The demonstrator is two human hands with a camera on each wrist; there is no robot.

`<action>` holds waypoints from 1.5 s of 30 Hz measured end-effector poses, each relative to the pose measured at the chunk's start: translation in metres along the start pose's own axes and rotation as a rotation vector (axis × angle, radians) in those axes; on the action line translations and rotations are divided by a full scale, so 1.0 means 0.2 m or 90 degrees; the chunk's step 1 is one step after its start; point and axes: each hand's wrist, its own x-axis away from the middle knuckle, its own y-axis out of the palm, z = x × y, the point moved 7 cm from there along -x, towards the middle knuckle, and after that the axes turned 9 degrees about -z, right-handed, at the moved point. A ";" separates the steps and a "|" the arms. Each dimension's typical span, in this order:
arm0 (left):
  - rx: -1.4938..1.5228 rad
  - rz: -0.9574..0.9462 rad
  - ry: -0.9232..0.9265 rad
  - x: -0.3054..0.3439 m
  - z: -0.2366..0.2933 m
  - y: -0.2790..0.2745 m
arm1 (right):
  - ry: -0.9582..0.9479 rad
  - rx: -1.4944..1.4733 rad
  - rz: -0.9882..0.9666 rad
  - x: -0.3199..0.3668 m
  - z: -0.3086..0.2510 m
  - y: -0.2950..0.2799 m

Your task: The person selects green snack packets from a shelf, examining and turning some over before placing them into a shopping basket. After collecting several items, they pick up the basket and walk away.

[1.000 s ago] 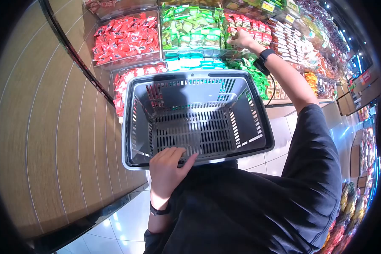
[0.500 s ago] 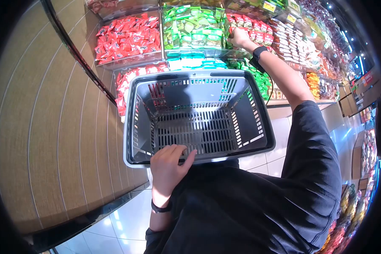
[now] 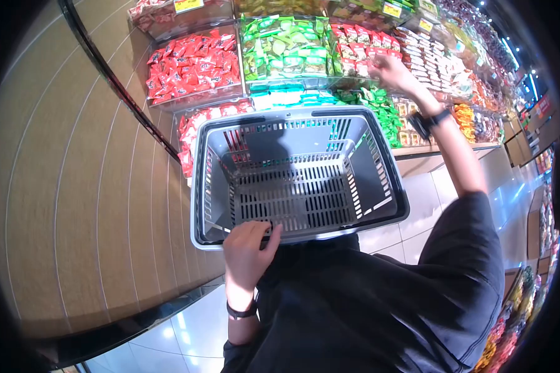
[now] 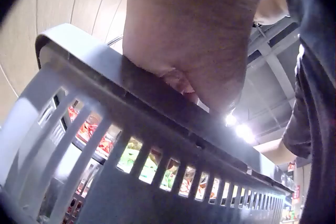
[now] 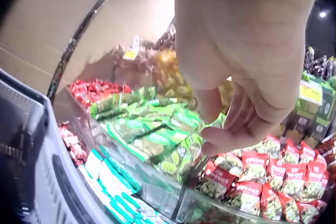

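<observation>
Shifted the right hand (image 3: pixel 390 67) rightward along the shelf (image 3: pixel 417 149) front since half a second ago, off the red-and-green packets (image 3: pixel 354 46). Stands at the shelf's left end, beside the wooden wall (image 3: pixel 74 186). Holds the grey basket (image 3: pixel 372 180) level just below the shelf's front edge, under bins of green packets (image 3: pixel 280 46) and red packets (image 3: pixel 190 68). Grips the basket's near rim with the left hand (image 3: pixel 246 252), fingers curled over it. Hovers the right hand above the red-and-green packets, fingers loosely bent, grasping nothing.
</observation>
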 end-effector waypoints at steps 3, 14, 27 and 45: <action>-0.075 0.114 -0.035 0.08 -0.06 -0.15 | 0.042 0.084 -0.081 0.61 -0.06 0.11; 0.550 0.079 -0.388 0.14 -0.69 -0.15 | 0.188 -0.376 0.061 1.63 0.05 0.63; 0.475 -0.144 -0.300 0.25 -0.26 -0.02 | 0.216 -0.443 0.127 2.08 0.30 0.59; 0.227 -0.136 -0.515 -0.02 -0.46 0.22 | 0.555 0.028 0.110 1.75 0.48 0.55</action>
